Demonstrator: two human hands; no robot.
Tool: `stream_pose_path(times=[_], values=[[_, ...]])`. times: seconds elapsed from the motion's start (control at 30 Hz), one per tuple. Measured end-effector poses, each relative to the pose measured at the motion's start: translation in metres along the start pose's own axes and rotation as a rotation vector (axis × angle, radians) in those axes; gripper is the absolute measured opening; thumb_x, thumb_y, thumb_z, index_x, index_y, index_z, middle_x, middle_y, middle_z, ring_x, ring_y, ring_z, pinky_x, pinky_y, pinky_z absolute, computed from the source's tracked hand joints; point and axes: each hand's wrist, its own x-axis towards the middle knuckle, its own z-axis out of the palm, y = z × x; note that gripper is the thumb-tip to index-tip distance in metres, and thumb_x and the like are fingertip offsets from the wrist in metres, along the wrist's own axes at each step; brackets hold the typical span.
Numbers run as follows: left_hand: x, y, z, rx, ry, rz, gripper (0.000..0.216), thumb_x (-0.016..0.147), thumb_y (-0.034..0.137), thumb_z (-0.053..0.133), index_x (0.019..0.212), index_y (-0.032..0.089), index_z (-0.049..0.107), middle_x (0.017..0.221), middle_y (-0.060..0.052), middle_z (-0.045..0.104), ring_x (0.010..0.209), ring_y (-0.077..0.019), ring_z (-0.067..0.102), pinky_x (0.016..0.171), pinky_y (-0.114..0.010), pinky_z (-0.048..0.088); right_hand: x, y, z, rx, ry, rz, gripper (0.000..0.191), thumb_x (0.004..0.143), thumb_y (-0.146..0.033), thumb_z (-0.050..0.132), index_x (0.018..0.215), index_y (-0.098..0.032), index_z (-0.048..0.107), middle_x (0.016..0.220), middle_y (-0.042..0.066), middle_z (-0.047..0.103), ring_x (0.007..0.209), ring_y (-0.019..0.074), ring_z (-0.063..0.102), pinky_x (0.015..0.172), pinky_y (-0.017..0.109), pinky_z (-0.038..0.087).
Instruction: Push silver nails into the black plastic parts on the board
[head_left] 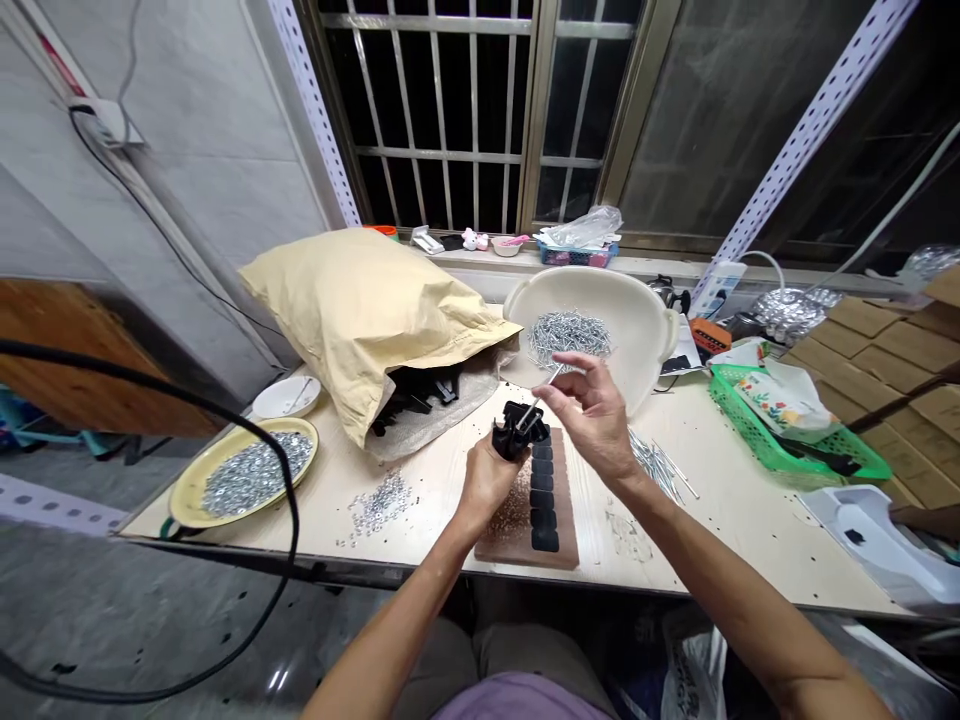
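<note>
Above the brown board my left hand is closed around black plastic parts; how many there are I cannot tell. Between the fingertips of my right hand is a thin metal rod, slanting down with its lower end at the black parts. Whether that end sits inside a hole is too small to see. Beneath my hands lies the brown board with a row of black pads along it. Long metal rods lie loose on the table beside my right forearm.
A paper sack of black parts lies open at the back left. Small metal pieces are scattered near a yellow tray and a white bowl. A white basin of metal pins stands behind; a green basket sits right.
</note>
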Motion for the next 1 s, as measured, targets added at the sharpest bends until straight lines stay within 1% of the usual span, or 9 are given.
stream_pose_path(times=[0.2, 0.33, 0.43, 0.5, 0.57, 0.7, 0.77, 0.83, 1.0], values=[[-0.003, 0.004, -0.006, -0.001, -0.009, -0.026, 0.020, 0.066, 0.026, 0.067, 0.081, 0.013, 0.067, 0.073, -0.004, 0.067, 0.068, -0.0177, 0.061, 0.055, -0.022, 0.039, -0.010, 0.014, 0.024, -0.119, -0.094, -0.085, 0.024, 0.083, -0.025, 0.060, 0.107, -0.025, 0.058, 0.088, 0.000, 0.064, 0.083, 0.0142, 0.061, 0.081, 0.032, 0.049], [-0.001, 0.004, -0.007, -0.059, -0.020, -0.037, 0.016, 0.065, 0.027, 0.066, 0.072, 0.012, 0.066, 0.065, -0.002, 0.063, 0.063, -0.0159, 0.057, 0.052, -0.022, 0.036, -0.013, 0.016, 0.026, -0.182, -0.155, -0.122, 0.020, 0.083, -0.026, 0.060, 0.103, -0.026, 0.062, 0.093, 0.001, 0.065, 0.092, 0.0165, 0.060, 0.089, 0.036, 0.045], [-0.001, 0.006, -0.010, -0.201, -0.054, -0.099, 0.016, 0.063, 0.026, 0.068, 0.067, 0.012, 0.064, 0.061, -0.001, 0.060, 0.057, -0.0139, 0.055, 0.051, -0.022, 0.037, -0.012, 0.013, 0.022, -0.183, -0.109, -0.138, 0.024, 0.083, -0.030, 0.060, 0.107, -0.027, 0.062, 0.109, 0.003, 0.063, 0.107, 0.0190, 0.054, 0.098, 0.039, 0.039], [-0.001, 0.008, -0.013, -0.349, -0.090, -0.137, 0.020, 0.063, 0.029, 0.070, 0.068, 0.011, 0.063, 0.061, -0.002, 0.061, 0.055, -0.0130, 0.054, 0.051, -0.023, 0.039, -0.015, 0.016, 0.020, -0.124, -0.021, -0.026, 0.037, 0.083, -0.036, 0.060, 0.119, -0.027, 0.056, 0.120, 0.004, 0.058, 0.115, 0.0203, 0.049, 0.100, 0.040, 0.036], [-0.002, 0.011, -0.016, -0.486, -0.132, -0.141, 0.027, 0.065, 0.035, 0.071, 0.072, 0.011, 0.064, 0.065, -0.004, 0.063, 0.055, -0.0131, 0.056, 0.053, -0.024, 0.042, -0.021, 0.023, 0.021, 0.016, 0.024, 0.180, 0.047, 0.082, -0.042, 0.061, 0.125, -0.025, 0.051, 0.125, 0.007, 0.055, 0.116, 0.0211, 0.049, 0.099, 0.039, 0.037], [0.000, 0.010, -0.015, -0.564, -0.103, -0.073, 0.041, 0.070, 0.047, 0.068, 0.090, 0.011, 0.064, 0.078, -0.006, 0.067, 0.066, -0.0165, 0.061, 0.061, -0.026, 0.047, -0.039, 0.047, 0.036, 0.439, -0.199, 0.660, 0.051, 0.081, -0.058, 0.052, 0.114, -0.020, 0.059, 0.111, 0.009, 0.063, 0.103, 0.0227, 0.057, 0.083, 0.036, 0.046], [0.002, 0.007, -0.012, -0.519, -0.022, -0.014, 0.043, 0.076, 0.049, 0.061, 0.099, 0.012, 0.063, 0.090, -0.008, 0.068, 0.079, -0.0194, 0.063, 0.070, -0.028, 0.048, -0.045, 0.057, 0.047, 0.613, -0.218, 0.795, 0.051, 0.080, -0.061, 0.052, 0.109, -0.020, 0.062, 0.101, 0.007, 0.066, 0.095, 0.0222, 0.059, 0.075, 0.034, 0.047], [0.004, 0.005, -0.011, -0.415, 0.063, 0.050, 0.043, 0.081, 0.048, 0.055, 0.106, 0.013, 0.060, 0.100, -0.010, 0.066, 0.092, -0.0220, 0.061, 0.081, -0.032, 0.047, -0.046, 0.063, 0.057, 0.718, -0.138, 0.811, 0.046, 0.076, -0.057, 0.060, 0.106, -0.022, 0.062, 0.097, 0.005, 0.067, 0.091, 0.0205, 0.060, 0.072, 0.031, 0.047], [0.008, 0.002, -0.015, -0.103, 0.181, 0.223, 0.037, 0.085, 0.042, 0.052, 0.111, 0.017, 0.058, 0.111, -0.012, 0.062, 0.110, -0.0254, 0.053, 0.095, -0.038, 0.039, -0.044, 0.069, 0.069, 0.782, -0.041, 0.687, 0.036, 0.072, -0.041, 0.068, 0.104, -0.026, 0.061, 0.102, 0.000, 0.065, 0.087, 0.0158, 0.059, 0.070, 0.025, 0.046]])
